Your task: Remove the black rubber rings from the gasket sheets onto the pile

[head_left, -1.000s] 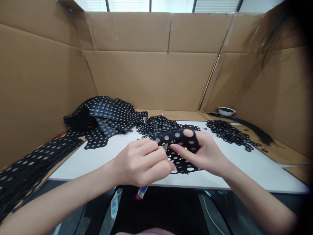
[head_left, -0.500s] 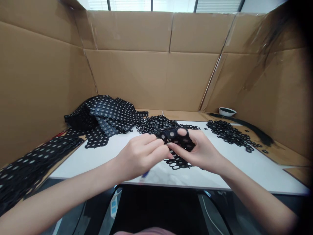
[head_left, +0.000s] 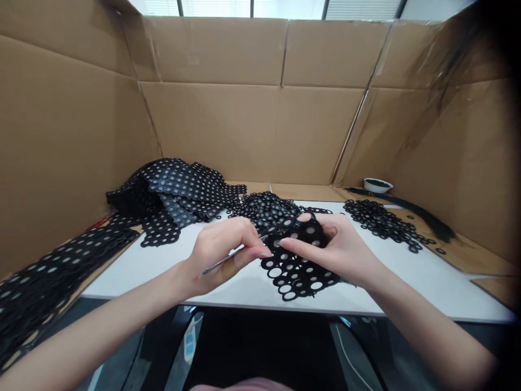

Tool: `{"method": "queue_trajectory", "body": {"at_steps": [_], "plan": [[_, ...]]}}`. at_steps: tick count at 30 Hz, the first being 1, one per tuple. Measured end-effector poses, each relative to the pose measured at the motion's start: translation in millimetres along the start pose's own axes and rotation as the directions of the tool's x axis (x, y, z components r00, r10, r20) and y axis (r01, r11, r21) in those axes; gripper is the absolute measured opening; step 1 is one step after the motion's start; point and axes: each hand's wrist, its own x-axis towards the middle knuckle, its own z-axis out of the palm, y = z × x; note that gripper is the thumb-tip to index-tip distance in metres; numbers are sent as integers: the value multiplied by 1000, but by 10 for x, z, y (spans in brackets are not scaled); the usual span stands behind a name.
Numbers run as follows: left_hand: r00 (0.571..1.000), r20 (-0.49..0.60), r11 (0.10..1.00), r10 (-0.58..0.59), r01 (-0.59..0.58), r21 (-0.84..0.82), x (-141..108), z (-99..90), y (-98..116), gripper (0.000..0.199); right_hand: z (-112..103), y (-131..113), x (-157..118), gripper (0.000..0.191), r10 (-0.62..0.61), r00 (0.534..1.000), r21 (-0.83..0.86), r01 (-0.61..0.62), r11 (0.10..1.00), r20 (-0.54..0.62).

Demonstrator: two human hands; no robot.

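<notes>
My left hand (head_left: 223, 255) grips a thin metal pick (head_left: 233, 257), its tip reaching towards the upper edge of a black perforated sheet (head_left: 295, 276). The sheet looks like rubber or foam, with rows of round holes, and some holes show pale discs. My right hand (head_left: 340, 247) pinches its top part between thumb and fingers, and the rest hangs down onto the white table (head_left: 134, 277). A heap of the same black material (head_left: 264, 209) lies just beyond both hands. The pick's far end is hidden in my left hand.
A large stack of perforated sheets (head_left: 171, 187) lies at the table's far left. A long strip (head_left: 44, 277) drapes over the left side. Loose black rings (head_left: 378, 221) lie to the right, near a white bowl (head_left: 376, 185) and a black strand (head_left: 411, 209). Cardboard walls surround the table.
My left hand has moved left and turned, showing the metal pick. The sheet now shows more and hangs lower below my right hand. The blue-and-red item under my left hand is gone from view.
</notes>
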Motion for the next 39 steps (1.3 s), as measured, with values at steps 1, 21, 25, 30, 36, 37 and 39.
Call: {"method": "queue_trajectory", "body": {"at_steps": [1, 21, 25, 30, 36, 37, 39], "plan": [[1000, 1, 1000, 2, -2, 8, -1, 3, 0, 9, 0, 10, -8, 26, 13, 1000, 0, -13, 1000, -7], [963, -21, 926, -270, 253, -279, 18, 11, -23, 15, -39, 95, -88, 18, 135, 990, 113, -138, 984, 33], [994, 22, 990, -105, 106, -94, 75, 78, 0, 13, -33, 72, -78, 8, 85, 994, 123, -93, 988, 71], [1000, 14, 999, -1, 2, -49, 103, 127, -27, 17, -41, 57, -66, 10, 61, 995, 102, -69, 992, 76], [999, 32, 998, 24, -22, -52, 95, 131, -29, 16, -37, 87, -64, 16, 80, 993, 85, -88, 993, 90], [999, 45, 999, 24, -22, -40, 92, 130, -30, 16, -37, 90, -63, 19, 88, 992, 74, -95, 993, 93], [998, 61, 999, 29, -28, -23, 86, 128, -33, 14, -38, 91, -61, 23, 101, 990, 54, -106, 993, 96]]}}
